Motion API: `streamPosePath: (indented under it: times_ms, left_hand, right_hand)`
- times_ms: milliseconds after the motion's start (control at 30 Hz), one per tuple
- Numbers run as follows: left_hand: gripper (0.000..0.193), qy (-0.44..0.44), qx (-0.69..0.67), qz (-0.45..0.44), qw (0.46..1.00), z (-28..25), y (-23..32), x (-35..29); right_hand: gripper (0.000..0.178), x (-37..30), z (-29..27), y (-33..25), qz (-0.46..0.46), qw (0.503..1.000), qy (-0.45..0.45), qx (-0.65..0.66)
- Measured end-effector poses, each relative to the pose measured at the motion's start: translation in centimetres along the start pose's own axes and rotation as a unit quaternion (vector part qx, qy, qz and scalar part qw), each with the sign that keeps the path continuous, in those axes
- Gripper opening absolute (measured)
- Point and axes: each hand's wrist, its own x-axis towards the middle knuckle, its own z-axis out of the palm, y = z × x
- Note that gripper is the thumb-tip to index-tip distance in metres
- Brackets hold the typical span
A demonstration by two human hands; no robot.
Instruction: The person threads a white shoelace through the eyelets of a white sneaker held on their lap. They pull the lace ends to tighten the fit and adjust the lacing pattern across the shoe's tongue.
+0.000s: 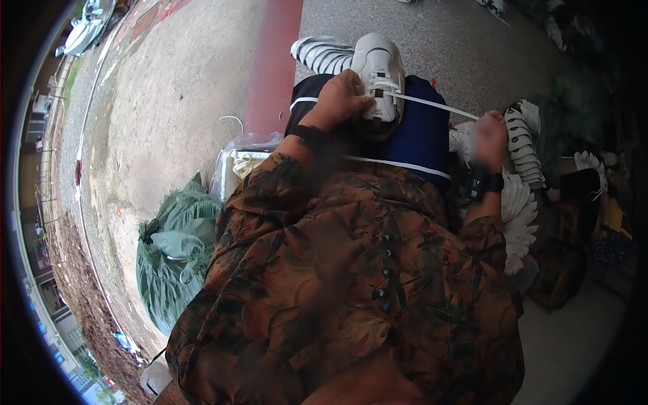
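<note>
A white sneaker [382,64] rests on my lap, toe pointing away from me, with lacing across its tongue. My left hand [339,101] is closed on the sneaker's left side, its thumb near the lower eyelets. From the lacing a white shoelace [439,105] runs taut to the right. My right hand [491,138] pinches the far end of that lace, out beside my right knee; its fingers are partly blurred. Under the sneaker lie my dark blue trousers [426,131] with white stripes.
White shoe pieces [325,55] lie nested in a row beyond my left knee. More nested rows [524,145] lie on the right, near my right hand. A green woven sack [177,260] and a plastic-lined box [233,165] stand at my left. A red strip [275,61] crosses the floor ahead.
</note>
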Motion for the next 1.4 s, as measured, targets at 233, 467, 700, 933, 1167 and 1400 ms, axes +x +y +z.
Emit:
streamPosePath:
  times_ms: [233, 467, 700, 933, 1167, 1400]
  left_hand:
    - [0.029, 0.023, -0.065, -0.030, 0.997, -0.6, -1.1, -0.9]
    - [0.028, 0.038, -0.243, -0.078, 0.966, -4.0, -4.6, -3.0]
    - [0.053, 0.051, 0.092, 0.113, 0.988, -1.6, 0.1, -2.8]
    - [0.038, -0.039, 0.120, 0.047, 0.991, -1.0, 1.8, -0.7]
    - [0.035, -0.007, 0.133, 0.057, 0.989, -0.5, 0.8, 2.2]
    - [0.034, 0.017, 0.053, 0.071, 0.996, 0.1, -0.4, 2.1]
  right_hand:
    - [0.014, -0.5, -1.3, 1.7, 0.026, 0.999, 0.044, -0.014]
    - [0.019, 0.4, -4.2, 2.8, 0.030, 0.967, 0.004, -0.253]
    - [0.034, -2.8, 7.1, 3.9, -0.218, 0.699, -0.168, -0.660]
    - [0.042, -3.9, 14.2, 8.2, -0.211, 0.628, -0.295, -0.689]
    - [0.035, -1.5, 15.3, 7.9, -0.150, 0.618, -0.265, -0.725]
    - [0.017, 1.1, 16.0, 6.6, -0.144, 0.613, -0.331, -0.703]
